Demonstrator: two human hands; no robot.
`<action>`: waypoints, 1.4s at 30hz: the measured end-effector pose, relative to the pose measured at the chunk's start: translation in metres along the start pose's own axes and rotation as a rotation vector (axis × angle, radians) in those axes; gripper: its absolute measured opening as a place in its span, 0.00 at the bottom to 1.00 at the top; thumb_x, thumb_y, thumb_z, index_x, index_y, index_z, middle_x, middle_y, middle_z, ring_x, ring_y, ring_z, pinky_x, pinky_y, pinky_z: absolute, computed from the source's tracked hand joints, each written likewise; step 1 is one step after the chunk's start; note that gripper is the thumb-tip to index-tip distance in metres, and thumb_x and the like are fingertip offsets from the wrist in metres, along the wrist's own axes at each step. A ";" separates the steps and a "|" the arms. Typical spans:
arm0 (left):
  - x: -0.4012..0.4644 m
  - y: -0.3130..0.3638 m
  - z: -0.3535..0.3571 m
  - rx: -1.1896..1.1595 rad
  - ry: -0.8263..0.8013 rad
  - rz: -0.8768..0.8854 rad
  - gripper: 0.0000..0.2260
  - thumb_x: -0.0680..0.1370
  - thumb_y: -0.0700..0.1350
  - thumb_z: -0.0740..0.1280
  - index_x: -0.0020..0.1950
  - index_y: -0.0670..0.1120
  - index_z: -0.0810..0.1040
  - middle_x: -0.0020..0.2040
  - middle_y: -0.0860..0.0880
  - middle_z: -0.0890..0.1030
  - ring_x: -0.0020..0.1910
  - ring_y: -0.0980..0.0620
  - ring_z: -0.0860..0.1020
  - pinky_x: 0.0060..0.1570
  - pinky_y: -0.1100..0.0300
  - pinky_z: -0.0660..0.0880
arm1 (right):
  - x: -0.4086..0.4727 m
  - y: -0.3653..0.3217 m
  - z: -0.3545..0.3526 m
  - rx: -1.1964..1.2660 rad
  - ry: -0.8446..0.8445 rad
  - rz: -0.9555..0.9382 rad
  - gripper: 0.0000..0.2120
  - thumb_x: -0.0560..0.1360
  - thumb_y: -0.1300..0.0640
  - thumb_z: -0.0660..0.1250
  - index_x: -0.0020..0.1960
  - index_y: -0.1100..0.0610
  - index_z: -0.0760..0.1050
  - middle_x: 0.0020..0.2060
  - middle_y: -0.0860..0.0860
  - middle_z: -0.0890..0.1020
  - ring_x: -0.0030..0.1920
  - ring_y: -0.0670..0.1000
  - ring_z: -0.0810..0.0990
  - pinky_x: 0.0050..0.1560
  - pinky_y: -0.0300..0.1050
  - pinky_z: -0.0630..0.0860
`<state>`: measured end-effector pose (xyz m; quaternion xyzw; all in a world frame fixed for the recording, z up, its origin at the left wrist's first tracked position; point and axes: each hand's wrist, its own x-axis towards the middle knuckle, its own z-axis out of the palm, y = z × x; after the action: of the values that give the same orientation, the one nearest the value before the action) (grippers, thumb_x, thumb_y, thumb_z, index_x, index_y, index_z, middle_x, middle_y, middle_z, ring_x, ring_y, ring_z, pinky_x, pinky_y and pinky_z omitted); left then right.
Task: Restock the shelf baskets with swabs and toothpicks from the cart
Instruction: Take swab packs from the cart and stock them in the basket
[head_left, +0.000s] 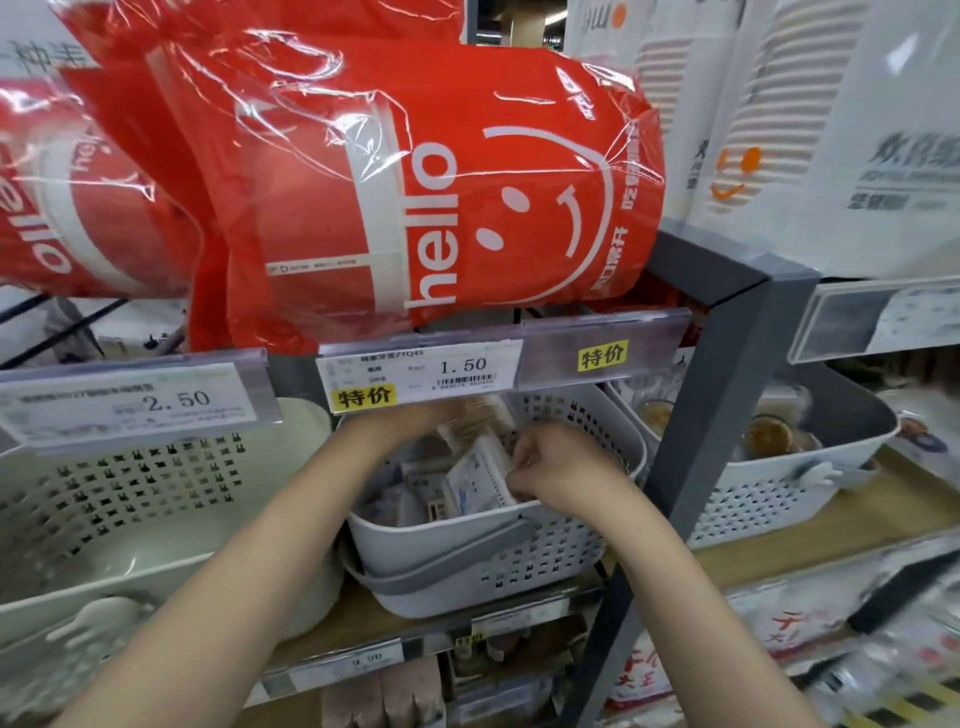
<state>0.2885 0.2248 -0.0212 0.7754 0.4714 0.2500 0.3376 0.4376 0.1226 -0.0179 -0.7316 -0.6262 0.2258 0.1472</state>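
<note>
Right hand (540, 462) pinches a flat white packet (480, 475) inside the grey perforated plastic basket (498, 561); left hand (415, 421) mostly hidden behind price tag (421, 371), grip unclear.

Both hands are inside the white basket (467, 545) w/ grey handle, directly below the 1.50 price tag (421, 371). Right hand (550, 462) pinches the edge of a flat white packet (478, 478) standing among other packs in that basket; left hand (415, 421), partly hidden behind the tag, is at a swab pack (478, 421) near the basket's back. Red "hello" bags (415, 182) sit above the basket, a pale green basket (130, 499) to its left.
</note>
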 end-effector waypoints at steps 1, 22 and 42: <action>-0.009 0.001 -0.006 -0.030 0.034 0.011 0.09 0.79 0.38 0.63 0.40 0.47 0.70 0.37 0.50 0.71 0.35 0.56 0.69 0.33 0.69 0.67 | 0.000 0.001 0.001 0.004 0.016 -0.003 0.04 0.72 0.55 0.67 0.46 0.55 0.76 0.44 0.52 0.82 0.46 0.53 0.80 0.47 0.47 0.76; -0.160 0.010 -0.023 -0.450 0.958 -0.020 0.03 0.77 0.42 0.67 0.45 0.49 0.78 0.37 0.57 0.81 0.36 0.65 0.77 0.36 0.72 0.71 | -0.025 -0.007 -0.002 0.549 0.544 -0.706 0.09 0.80 0.61 0.61 0.46 0.49 0.74 0.28 0.40 0.73 0.33 0.37 0.75 0.32 0.27 0.64; -0.307 0.038 0.094 -0.698 1.277 -0.611 0.07 0.78 0.44 0.64 0.50 0.42 0.80 0.41 0.46 0.84 0.40 0.48 0.82 0.46 0.45 0.79 | -0.087 -0.022 0.088 1.040 -0.390 -0.347 0.05 0.77 0.53 0.65 0.49 0.53 0.78 0.36 0.46 0.84 0.35 0.39 0.82 0.32 0.33 0.76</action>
<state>0.2441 -0.0907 -0.0744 0.1670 0.6604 0.6768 0.2791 0.3637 0.0352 -0.0696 -0.3946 -0.5591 0.6070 0.4041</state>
